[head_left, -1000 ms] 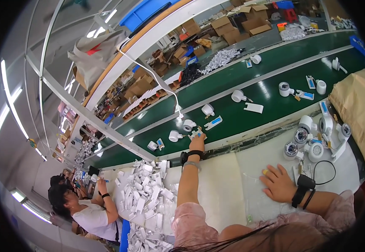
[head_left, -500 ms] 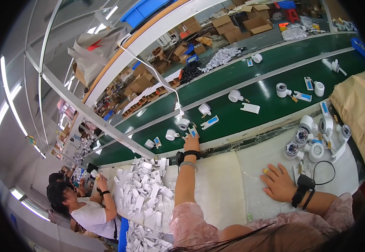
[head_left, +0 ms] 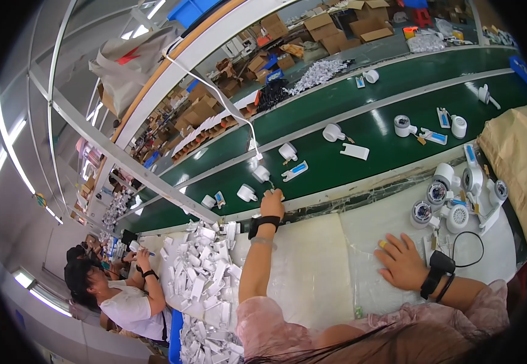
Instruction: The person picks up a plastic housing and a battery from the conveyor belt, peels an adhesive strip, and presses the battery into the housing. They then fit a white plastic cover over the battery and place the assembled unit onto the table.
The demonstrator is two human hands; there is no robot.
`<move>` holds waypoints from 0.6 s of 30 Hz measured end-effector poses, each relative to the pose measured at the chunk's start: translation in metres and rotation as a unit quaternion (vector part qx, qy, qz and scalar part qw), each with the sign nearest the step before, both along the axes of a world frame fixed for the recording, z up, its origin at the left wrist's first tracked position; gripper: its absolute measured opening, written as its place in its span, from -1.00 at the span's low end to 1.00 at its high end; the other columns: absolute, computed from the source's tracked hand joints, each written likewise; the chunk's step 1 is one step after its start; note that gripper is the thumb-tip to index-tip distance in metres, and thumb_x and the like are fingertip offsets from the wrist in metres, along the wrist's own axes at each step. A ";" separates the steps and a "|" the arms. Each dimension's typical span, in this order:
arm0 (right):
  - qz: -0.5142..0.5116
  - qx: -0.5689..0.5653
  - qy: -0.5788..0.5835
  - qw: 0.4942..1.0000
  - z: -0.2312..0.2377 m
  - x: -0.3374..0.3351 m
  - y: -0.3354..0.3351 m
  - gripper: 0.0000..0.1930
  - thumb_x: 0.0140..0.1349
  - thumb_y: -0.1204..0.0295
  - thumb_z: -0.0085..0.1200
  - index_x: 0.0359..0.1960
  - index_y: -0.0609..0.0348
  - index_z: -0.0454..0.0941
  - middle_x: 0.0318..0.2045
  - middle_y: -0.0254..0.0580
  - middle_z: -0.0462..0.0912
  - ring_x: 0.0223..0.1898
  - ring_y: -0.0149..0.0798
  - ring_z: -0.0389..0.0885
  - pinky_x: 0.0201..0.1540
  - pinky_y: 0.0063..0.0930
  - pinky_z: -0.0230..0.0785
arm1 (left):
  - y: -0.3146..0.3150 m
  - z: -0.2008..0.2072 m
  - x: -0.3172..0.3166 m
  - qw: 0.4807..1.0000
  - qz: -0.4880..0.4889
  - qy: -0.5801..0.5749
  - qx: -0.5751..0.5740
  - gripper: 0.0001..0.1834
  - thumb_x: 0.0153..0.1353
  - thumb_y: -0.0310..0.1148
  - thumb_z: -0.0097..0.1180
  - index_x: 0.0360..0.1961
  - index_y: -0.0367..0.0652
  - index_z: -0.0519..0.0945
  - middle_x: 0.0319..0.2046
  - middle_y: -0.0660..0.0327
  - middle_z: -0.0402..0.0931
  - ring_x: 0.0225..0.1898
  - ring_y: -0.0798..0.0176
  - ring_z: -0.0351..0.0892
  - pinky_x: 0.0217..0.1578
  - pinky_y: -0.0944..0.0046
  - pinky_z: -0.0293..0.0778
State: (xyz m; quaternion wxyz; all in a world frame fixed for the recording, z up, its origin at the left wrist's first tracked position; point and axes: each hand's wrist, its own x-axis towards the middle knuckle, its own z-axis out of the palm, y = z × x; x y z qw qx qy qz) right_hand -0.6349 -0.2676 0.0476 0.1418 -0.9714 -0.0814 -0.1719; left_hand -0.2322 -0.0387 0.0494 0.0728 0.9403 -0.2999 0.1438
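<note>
My left hand [head_left: 272,207] reaches over the near edge of the green conveyor belt [head_left: 324,173]. Its fingers are curled on a white handle part, mostly hidden beneath them. Just beyond the fingertips lies a white fan head [head_left: 261,174], with a thin lead running toward the hand. My right hand [head_left: 404,264] rests palm down on the covered bench [head_left: 309,261], fingers spread and holding nothing. Close beyond it sits a cluster of white fan units, including a round grilled head [head_left: 457,218] and an open head with a visible circuit board [head_left: 421,212].
White plastic shells [head_left: 200,273] are heaped left of my left arm. More fan heads and a blue-inset handle part [head_left: 295,171] lie along the belt. A brown paper bag [head_left: 509,164] stands at right. A slanting metal post [head_left: 130,173] and a co-worker [head_left: 127,303] are at left.
My left hand has shifted slightly left and nearer, its fingers now more curled over the handle part. Belt items appear slightly further left. My right hand has stayed in place.
</note>
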 end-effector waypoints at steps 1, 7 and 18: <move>-0.001 -0.001 0.002 1.000 -0.001 0.001 -0.001 -0.52 0.06 0.20 0.15 0.03 0.11 0.47 0.10 -0.08 0.42 0.26 0.04 0.21 0.29 0.13 -0.11 | 0.002 0.006 -0.013 0.999 -0.019 0.027 -0.036 -0.71 -0.05 -0.56 0.12 -0.24 -0.08 0.49 -0.27 -0.06 0.42 -0.23 -0.19 0.49 -0.22 -0.02 0.46; 0.001 0.002 -0.001 1.000 -0.003 -0.002 -0.003 -0.51 0.06 0.20 0.15 0.03 0.13 0.46 0.10 -0.05 0.41 0.26 0.05 0.20 0.29 0.13 -0.11 | 0.023 0.038 -0.132 0.970 -0.171 0.126 -0.118 -0.66 -0.07 -0.58 0.17 -0.19 -0.17 0.47 -0.30 0.03 0.37 -0.29 -0.05 0.43 -0.26 0.12 0.41; 0.002 0.018 -0.007 1.000 -0.001 -0.001 -0.001 -0.56 0.08 0.23 0.15 0.00 0.10 0.47 0.10 -0.09 0.41 0.28 0.00 0.19 0.28 0.11 -0.06 | 0.017 0.055 -0.278 0.915 -0.310 0.249 -0.073 -0.63 -0.07 -0.62 0.16 -0.16 -0.17 0.49 -0.25 0.05 0.44 -0.19 -0.05 0.44 -0.18 0.13 0.42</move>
